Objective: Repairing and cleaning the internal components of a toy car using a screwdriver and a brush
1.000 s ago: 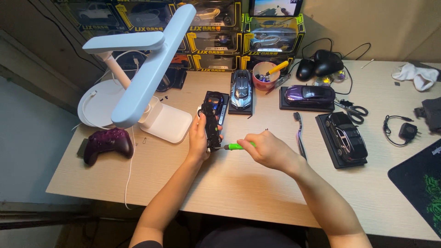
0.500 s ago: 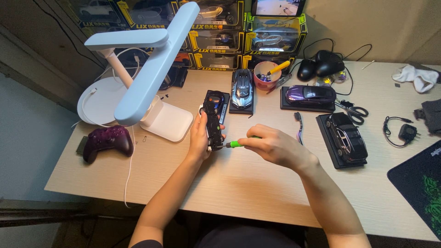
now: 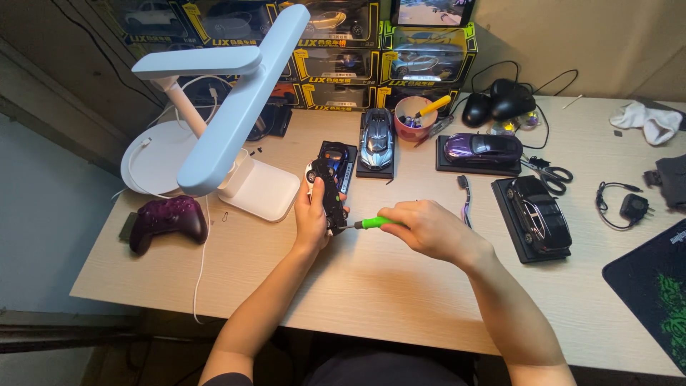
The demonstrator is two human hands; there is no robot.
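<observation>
A black toy car [image 3: 331, 187] is held upright on edge by the left hand [image 3: 311, 221], closed around its side, long axis running away from the person. A green screwdriver [image 3: 371, 223] is gripped in the closed right hand [image 3: 423, 229] — its tip pointed left, meeting the car's near end. Both are kept just above the counter [image 3: 400, 286]. A white lamp [image 3: 221, 121] stands to the left, a silver car [image 3: 376, 139] just behind — neither is in the way
</observation>
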